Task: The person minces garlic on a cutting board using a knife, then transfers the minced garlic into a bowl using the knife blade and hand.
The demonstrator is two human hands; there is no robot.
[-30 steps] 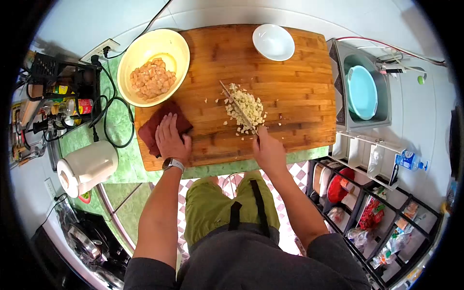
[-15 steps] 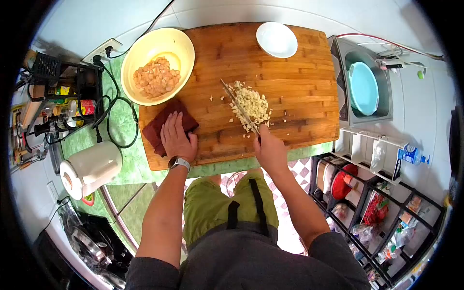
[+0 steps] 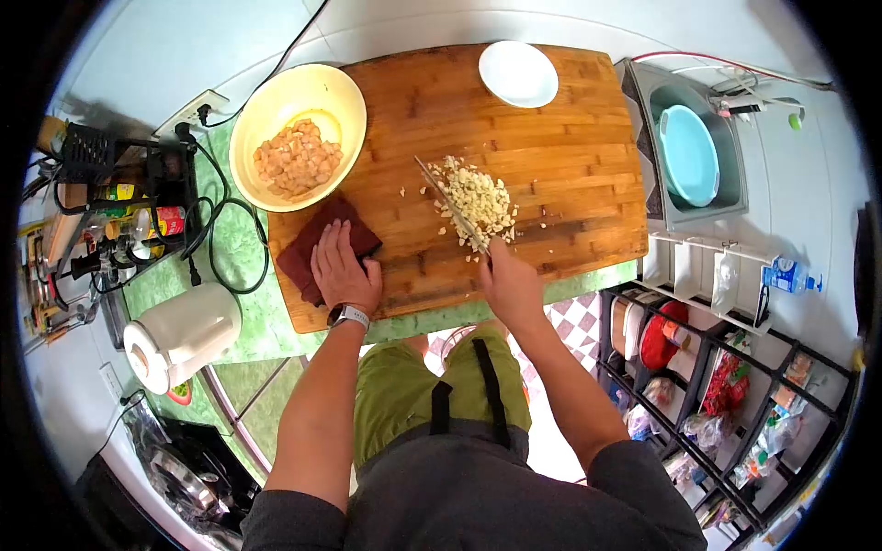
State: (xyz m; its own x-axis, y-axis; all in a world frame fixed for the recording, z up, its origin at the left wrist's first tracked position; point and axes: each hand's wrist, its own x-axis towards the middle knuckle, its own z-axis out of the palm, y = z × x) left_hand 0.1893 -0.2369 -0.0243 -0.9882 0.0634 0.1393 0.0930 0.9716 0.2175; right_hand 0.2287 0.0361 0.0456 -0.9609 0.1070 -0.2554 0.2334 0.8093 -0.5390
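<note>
On the wooden cutting board (image 3: 570, 184) lies a loose heap of chopped garlic (image 3: 482, 197), pale and finely cut. My right hand (image 3: 511, 283) is closed around the handle of a kitchen knife (image 3: 450, 203), whose blade runs along the left side of the heap. My left hand (image 3: 347, 266) lies flat with fingers stretched out on a folded dark red cloth (image 3: 312, 241) at the board's left edge. Behind the cloth stands a pale yellow bowl (image 3: 241, 151) holding diced raw meat (image 3: 297, 161), probably chicken.
A small white bowl (image 3: 518, 73) sits at the board's far edge. To the right, a blue basin (image 3: 689, 156) rests in a metal sink (image 3: 732, 174). On the left are a cream-coloured appliance (image 3: 188, 332), black cables (image 3: 216, 225) and a rack of bottles (image 3: 170, 220).
The whole view has shifted and turned slightly. My right hand still holds the knife at the garlic's left side, and my left hand stays on the cloth.
</note>
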